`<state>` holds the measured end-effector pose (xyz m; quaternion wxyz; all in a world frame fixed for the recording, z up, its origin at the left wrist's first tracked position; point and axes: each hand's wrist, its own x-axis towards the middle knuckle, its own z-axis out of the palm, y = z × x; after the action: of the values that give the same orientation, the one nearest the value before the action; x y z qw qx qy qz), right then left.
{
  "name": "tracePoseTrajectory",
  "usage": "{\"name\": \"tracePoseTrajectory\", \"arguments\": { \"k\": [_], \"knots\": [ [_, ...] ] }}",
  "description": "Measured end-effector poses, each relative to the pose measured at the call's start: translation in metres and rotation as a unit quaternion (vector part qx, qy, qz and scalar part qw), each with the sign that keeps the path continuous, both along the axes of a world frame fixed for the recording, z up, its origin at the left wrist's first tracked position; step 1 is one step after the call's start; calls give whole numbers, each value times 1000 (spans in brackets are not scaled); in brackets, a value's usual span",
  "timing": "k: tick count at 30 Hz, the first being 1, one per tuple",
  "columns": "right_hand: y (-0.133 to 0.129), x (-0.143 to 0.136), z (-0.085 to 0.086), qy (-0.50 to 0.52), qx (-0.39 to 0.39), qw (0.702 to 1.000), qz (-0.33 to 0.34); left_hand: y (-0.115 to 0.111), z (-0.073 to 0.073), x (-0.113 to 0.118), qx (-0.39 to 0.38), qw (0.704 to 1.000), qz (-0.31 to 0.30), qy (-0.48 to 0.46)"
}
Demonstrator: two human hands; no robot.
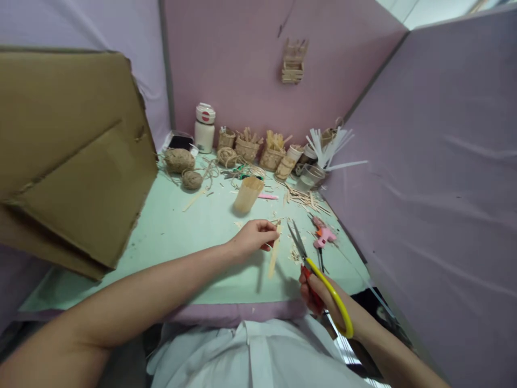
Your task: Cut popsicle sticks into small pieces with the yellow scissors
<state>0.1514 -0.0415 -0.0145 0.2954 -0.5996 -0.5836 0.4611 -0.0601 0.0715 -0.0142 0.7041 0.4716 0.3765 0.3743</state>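
Left hand [257, 235] pinches a wooden craft stick [275, 256] over the counter [194, 231], near its front edge; right hand [317, 291] grips yellow-and-red scissors [304, 255], blades parted, nearer the front right corner.

Left arm [161, 285] bare, in from lower left corner, bent at the elbow [95, 337], reaching to centre of frame. Left hand [254, 235] there, thumb and forefinger pinched, other fingers curled. Right forearm [382, 331] bare, from lower right. Right hand [322, 292] right of lower centre, fingers gripping. 2 hands apart, left higher.
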Motion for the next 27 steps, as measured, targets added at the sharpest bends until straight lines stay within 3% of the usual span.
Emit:
{"name": "tracePoseTrajectory", "arguments": {
  "k": [4, 12, 18, 27],
  "knots": [
    [-6, 2, -6, 7, -54, 997, 49, 0, -4, 9, 12, 1000, -9, 3],
    [0, -5, -8, -16, -40, 998, 45, -6, -4, 33, -14, 1000, -21, -18],
    [0, -7, -13, -14, -49, 998, 29, -11, -9, 29, -28, 999, -17, -30],
    [-2, -9, -18, 5, -53, 998, 20, -17, -5, 30, -30, 998, -33, -37]
  ]
}}
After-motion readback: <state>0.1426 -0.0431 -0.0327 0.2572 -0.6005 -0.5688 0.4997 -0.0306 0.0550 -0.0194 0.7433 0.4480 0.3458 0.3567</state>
